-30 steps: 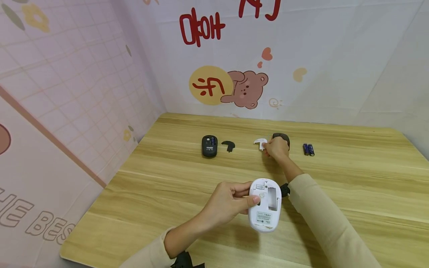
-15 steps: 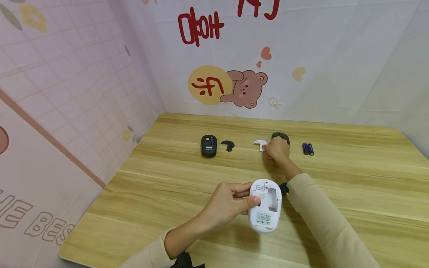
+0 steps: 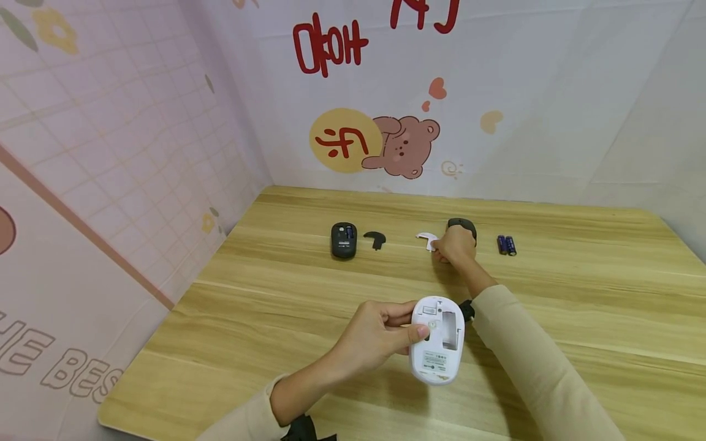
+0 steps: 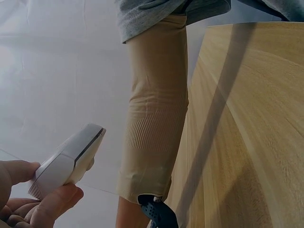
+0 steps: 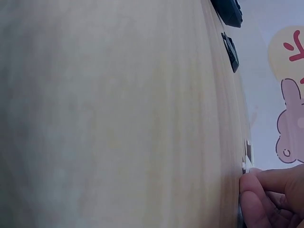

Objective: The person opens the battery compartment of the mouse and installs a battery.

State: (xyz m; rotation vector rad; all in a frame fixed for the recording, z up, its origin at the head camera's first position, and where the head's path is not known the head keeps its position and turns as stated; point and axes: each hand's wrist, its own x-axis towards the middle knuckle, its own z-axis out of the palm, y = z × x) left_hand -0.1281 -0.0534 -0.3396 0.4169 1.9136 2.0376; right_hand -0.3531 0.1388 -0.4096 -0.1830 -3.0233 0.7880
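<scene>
My left hand holds a white computer mouse above the table, underside toward the head camera, thumb on its base. The mouse's battery compartment is uncovered, with no battery seen in it. In the left wrist view the mouse shows side-on between thumb and fingers. Farther off, my right hand pinches the edge of a white battery cover low over the tabletop. The right wrist view shows those fingertips closed on the cover's edge. Partly hidden behind that hand sits a dark mouse.
A black mouse lies underside up, one battery showing in it, with a black battery cover to its right. Two blue batteries lie right of my right hand. The wooden table meets a printed backdrop.
The white battery cover has tilted slightly in my right hand's fingers. My left hand and the white mouse stay almost where they were.
</scene>
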